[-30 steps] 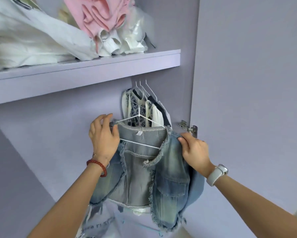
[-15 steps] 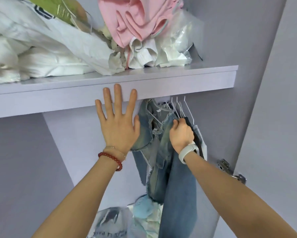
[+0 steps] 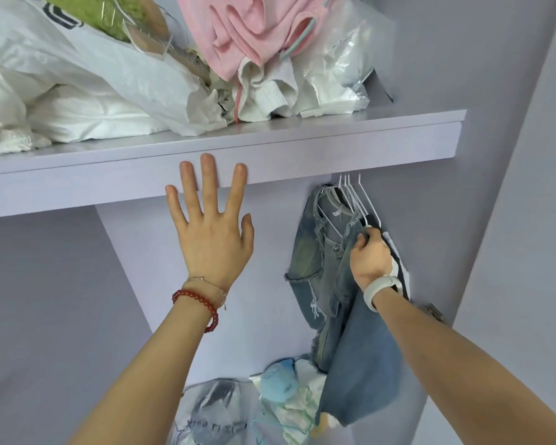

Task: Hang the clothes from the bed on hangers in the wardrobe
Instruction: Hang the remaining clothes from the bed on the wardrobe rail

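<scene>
Lilac panels line the wardrobe (image 3: 39, 300) on its back, sides and shelf (image 3: 334, 146), all smooth and matt. On the shelf's left lie white bedding (image 3: 77, 120) and a white plastic bag (image 3: 125, 72); further right sits a crumpled pink garment (image 3: 247, 30) over clear packaging (image 3: 344, 69). Below, the left hand (image 3: 210, 229) is raised flat with fingers spread and straight, its fingertips (image 3: 207, 160) over the shelf's front edge, holding nothing. Right of it, the denim jacket (image 3: 328, 268) hangs on a white hanger (image 3: 329, 216) under the shelf, beside other white hangers (image 3: 356, 200). The right hand (image 3: 369, 255) has its fingers curled round the jacket's shoulder near the hanger. On the wardrobe floor lie bagged clothes (image 3: 212, 412). At far right is a metal hinge (image 3: 432, 311) by the door.
</scene>
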Available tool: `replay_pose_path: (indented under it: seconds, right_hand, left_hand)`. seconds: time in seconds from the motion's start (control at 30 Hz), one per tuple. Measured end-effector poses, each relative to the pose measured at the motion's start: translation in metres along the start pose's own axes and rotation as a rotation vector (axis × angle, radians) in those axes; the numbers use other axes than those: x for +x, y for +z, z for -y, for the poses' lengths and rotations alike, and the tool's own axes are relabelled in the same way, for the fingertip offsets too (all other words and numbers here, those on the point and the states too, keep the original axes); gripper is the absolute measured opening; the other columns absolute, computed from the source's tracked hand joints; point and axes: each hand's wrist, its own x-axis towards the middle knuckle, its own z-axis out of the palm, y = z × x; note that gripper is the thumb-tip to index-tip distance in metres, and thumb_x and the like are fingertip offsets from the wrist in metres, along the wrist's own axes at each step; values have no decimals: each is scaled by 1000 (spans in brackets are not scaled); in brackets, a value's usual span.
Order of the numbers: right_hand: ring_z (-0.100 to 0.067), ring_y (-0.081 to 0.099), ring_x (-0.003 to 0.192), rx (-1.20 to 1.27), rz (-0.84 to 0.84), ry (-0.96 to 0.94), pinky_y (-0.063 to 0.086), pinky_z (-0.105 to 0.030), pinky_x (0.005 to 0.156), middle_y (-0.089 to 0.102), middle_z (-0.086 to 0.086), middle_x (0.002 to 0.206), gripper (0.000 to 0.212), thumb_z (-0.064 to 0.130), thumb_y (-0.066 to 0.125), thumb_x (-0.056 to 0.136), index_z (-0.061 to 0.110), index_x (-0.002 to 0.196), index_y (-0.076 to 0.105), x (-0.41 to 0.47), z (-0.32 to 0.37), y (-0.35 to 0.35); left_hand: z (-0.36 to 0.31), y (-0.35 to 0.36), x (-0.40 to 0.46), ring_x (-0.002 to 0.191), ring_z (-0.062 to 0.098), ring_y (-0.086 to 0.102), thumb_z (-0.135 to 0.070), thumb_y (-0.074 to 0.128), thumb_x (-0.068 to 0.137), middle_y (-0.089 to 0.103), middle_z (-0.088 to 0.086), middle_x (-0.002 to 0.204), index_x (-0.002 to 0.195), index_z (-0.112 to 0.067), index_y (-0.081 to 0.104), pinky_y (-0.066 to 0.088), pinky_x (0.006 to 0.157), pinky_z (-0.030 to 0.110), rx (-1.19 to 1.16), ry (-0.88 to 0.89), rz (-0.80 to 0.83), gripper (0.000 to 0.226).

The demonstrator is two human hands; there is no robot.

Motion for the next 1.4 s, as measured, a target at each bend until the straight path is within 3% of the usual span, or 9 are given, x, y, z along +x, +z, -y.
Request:
replay_pose_path:
  seconds: [0.17,0.33,0.5,0.67,0.8,0.9,1.03,1.13,1.4]
  right_hand:
    - [-34,44,119,-128,83,-165,40,-36,84,41,-17,135,39,13,41,95,6,133,40,-9,-2,-11]
    - [-38,48,120,-210,-29,-469,44,-48,95,51,-20,128,41,15,43,88,1,126,50,-41,-27,-28]
    - [-33,43,122,-395,-27,-434,34,-55,100,53,-15,130,44,26,34,88,9,123,55,-109,-81,-61]
    - [-45,46,119,-388,4,-114,39,-56,96,53,-22,128,48,26,33,87,3,122,55,-205,-146,-105]
    - [-41,43,124,-466,-18,210,37,-54,100,52,-17,131,56,34,25,87,5,125,54,-305,-181,-145]
    - [-34,32,133,-539,-47,500,26,-49,108,45,-12,139,68,43,14,83,10,131,48,-392,-197,-177]
    - [-28,24,137,-619,-173,838,19,-43,112,38,-8,144,53,35,24,90,13,136,41,-513,-201,-220]
    - [-26,23,137,-636,-307,1045,19,-41,113,37,-5,145,57,36,21,88,14,136,41,-596,-192,-250]
    - [-27,30,133,-591,-697,1442,24,-39,109,39,-10,143,42,18,40,95,11,137,40,-774,-168,-302]
  left_hand:
    - [-14,-8,-18,139,40,4,-26,51,80,15,18,152,146,-23,24,6,109,59,-95,-65,71,71]
    - [-38,2,-72,139,36,10,-29,46,82,21,17,151,143,-22,28,5,108,60,-223,-43,203,65]
    - [-76,12,-144,136,36,22,-31,34,82,33,15,147,139,-20,34,16,104,65,-370,40,454,58]
    - [-128,-13,-225,125,32,37,-26,48,75,53,16,131,122,-12,56,33,94,64,-556,183,724,50]
    - [-167,-63,-290,113,34,56,-23,60,68,60,14,121,113,-11,64,36,89,66,-788,364,937,47]
    - [-184,-103,-335,111,36,58,-18,65,67,62,15,118,112,-9,64,37,88,65,-943,574,1015,46]
    - [-207,-158,-384,110,39,57,-12,63,70,61,18,118,110,-5,64,37,89,65,-1099,805,1111,41]
    - [-224,-218,-414,120,38,50,-7,69,74,56,19,126,117,-5,61,31,97,62,-1202,949,1217,44]
    - [-268,-392,-479,110,38,55,-16,58,76,58,20,120,114,-4,62,47,86,58,-1390,1566,1070,40]
